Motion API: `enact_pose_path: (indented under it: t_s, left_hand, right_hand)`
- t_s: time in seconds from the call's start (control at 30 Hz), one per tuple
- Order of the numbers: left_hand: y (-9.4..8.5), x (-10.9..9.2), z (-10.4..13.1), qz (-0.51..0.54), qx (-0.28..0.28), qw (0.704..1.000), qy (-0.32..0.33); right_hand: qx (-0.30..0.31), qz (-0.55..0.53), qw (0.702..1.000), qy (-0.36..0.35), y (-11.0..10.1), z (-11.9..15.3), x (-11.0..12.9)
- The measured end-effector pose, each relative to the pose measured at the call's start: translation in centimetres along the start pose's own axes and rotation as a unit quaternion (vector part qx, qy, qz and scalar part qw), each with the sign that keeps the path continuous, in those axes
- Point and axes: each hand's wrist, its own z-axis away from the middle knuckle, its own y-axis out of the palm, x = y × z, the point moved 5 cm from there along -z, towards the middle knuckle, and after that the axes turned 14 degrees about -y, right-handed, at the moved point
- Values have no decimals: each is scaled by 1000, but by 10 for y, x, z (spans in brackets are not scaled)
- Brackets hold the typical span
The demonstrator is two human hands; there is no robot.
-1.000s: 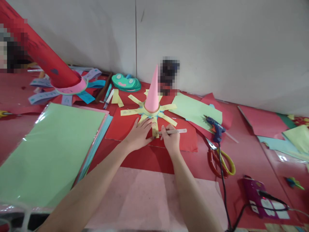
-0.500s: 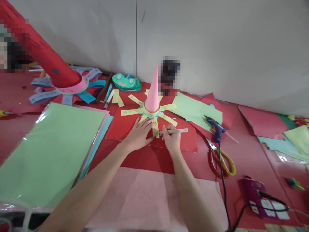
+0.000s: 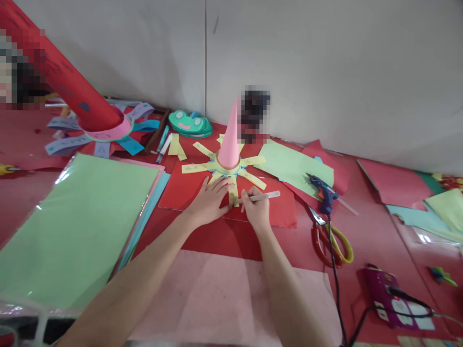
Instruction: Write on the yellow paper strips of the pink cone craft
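A pink paper cone [image 3: 229,144] stands upright in the middle, with yellow paper strips [image 3: 197,168] fanned out around its base on red paper [image 3: 181,193]. My left hand [image 3: 210,200] lies flat with spread fingers, resting on the front yellow strip [image 3: 233,190] and the red paper beside it. In my right hand [image 3: 256,205] is a white pen [image 3: 265,196], gripped between thumb and fingers, its tip down at the lower part of that front strip. Small marks show on several strips; I cannot read them.
Left lies a stack of green sheets [image 3: 87,231], behind it a red paper tube [image 3: 79,91] with coloured strips. Green frog-face cutouts [image 3: 190,124] sit by the wall. On the right are a blue glue gun [image 3: 325,193] with a cord, scissors [image 3: 333,243] and a purple box [image 3: 387,294].
My right hand and the pen have shifted very slightly to the left along the front strip. My left hand stays in place.
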Motion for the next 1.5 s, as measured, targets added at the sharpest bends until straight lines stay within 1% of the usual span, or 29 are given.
enact_pose_path:
  t_s: [0.2, 0.33, 0.77, 1.03, 1.2, 1.4, 1.5]
  left_hand:
    - [1, 1, 0, 1, -6, 1000, 2]
    - [3, 2, -1, -10, -6, 1000, 6]
    - [0, 0, 0, -10, -2, 1000, 2]
    - [1, 1, -1, 1, -2, 1000, 0]
    - [2, 2, -1, -5, -11, 1000, 7]
    - [0, 0, 0, -6, -2, 1000, 2]
    - [0, 0, 0, -4, -6, 1000, 2]
  right_hand:
    - [10, 2, 1000, 9, 1, 0, 2]
    - [4, 6, 1000, 6, 0, 0, 2]
    - [-10, 1, 1000, -11, 0, -1, 3]
    - [-9, -15, 1000, -15, 1, -2, 3]
    - [-6, 2, 1000, -15, 0, -2, 2]
    - [-6, 2, 1000, -7, -1, -1, 2]
    - [-9, 14, 1000, -8, -1, -2, 3]
